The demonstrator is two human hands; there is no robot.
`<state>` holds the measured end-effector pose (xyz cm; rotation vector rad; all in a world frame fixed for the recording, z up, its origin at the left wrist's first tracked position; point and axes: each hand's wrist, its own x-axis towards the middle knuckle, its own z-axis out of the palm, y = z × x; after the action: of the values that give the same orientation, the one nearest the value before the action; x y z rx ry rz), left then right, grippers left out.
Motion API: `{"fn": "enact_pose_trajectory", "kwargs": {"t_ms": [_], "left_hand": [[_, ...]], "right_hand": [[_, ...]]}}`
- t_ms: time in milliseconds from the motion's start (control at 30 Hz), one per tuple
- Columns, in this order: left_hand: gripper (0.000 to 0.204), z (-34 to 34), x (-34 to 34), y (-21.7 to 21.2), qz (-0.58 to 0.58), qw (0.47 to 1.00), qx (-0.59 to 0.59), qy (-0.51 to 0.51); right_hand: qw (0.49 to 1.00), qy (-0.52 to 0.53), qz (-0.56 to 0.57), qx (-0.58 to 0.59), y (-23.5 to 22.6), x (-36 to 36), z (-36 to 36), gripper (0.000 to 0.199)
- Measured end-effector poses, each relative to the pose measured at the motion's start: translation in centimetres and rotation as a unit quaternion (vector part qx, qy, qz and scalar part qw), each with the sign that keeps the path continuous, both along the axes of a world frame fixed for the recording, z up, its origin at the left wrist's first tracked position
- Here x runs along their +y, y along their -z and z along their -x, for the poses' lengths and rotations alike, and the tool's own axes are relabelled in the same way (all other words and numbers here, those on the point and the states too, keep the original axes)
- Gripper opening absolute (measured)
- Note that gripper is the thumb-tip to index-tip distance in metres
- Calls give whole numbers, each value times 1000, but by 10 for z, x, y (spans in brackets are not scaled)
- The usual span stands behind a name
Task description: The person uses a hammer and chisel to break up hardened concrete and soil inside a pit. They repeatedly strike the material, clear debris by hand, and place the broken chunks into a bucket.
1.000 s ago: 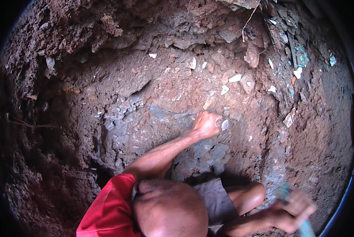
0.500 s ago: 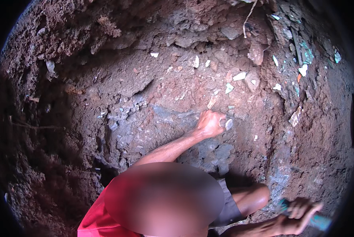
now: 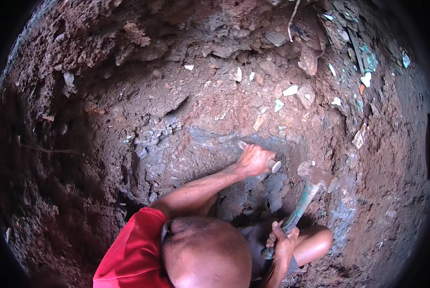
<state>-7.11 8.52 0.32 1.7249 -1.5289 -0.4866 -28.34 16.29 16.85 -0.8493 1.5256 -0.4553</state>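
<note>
Left hand (image 3: 257, 161): a fist, its grip clamped around the metal bar (image 3: 276, 166). Forearm rises from the lower left, below a red sleeve (image 3: 133, 245).

Metal bar: 1, short, mostly hidden inside the left fist. Blunt round end projects on the right side of the hand; a pale tip shows at the upper left, against the earth face (image 3: 215, 105).

Right hand (image 3: 283, 241): lower right of centre, in front of the right knee (image 3: 318, 239) and the grey shorts. Grip closed about the lower handle of the hammer.

Hammer (image 3: 302, 204): 1, with worn green-blue handle and dull, earth-coloured head. Handle slants up to the right; butt projects below the hand. Head stands to the right of the bar's blunt end, near it but apart.

Earth face: reddish-brown, rough, with grey patches around the left hand.

Fragments: 1 flat tan piece (image 3: 259, 122) just above the left hand; 1 white piece (image 3: 290, 90) higher; 1 long pale piece (image 3: 360, 136) at right; green-tinted pieces (image 3: 370, 60) at upper right.

Root (image 3: 293, 21): 1, thin, pale, hanging at the top.
</note>
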Motion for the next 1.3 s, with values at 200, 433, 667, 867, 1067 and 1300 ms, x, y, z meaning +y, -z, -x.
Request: {"fn": "enact_pose_trajectory", "kwargs": {"t_ms": [200,433,667,867,1067,1300], "left_hand": [[15,16,19,33,15,985,-110,132],[24,7,23,26,44,978,-57,196],[35,9,29,28,-4,965,-72,251],[12,4,1,19,-53,986,-18,155],[20,2,-12,19,8,996,-46,80],[12,14,-17,30,-6,995,-64,78]], "right_hand": [[998,9,42,-35,-4,5,6,22],[1000,-23,-4,-21,11,27,12,22],[997,-67,22,11,7,35,5,22],[994,21,52,-94,-4,37,23,19],[884,189,286,-318,-20,22,18,18],[986,109,-79,-98,81,53,-22,19]]}}
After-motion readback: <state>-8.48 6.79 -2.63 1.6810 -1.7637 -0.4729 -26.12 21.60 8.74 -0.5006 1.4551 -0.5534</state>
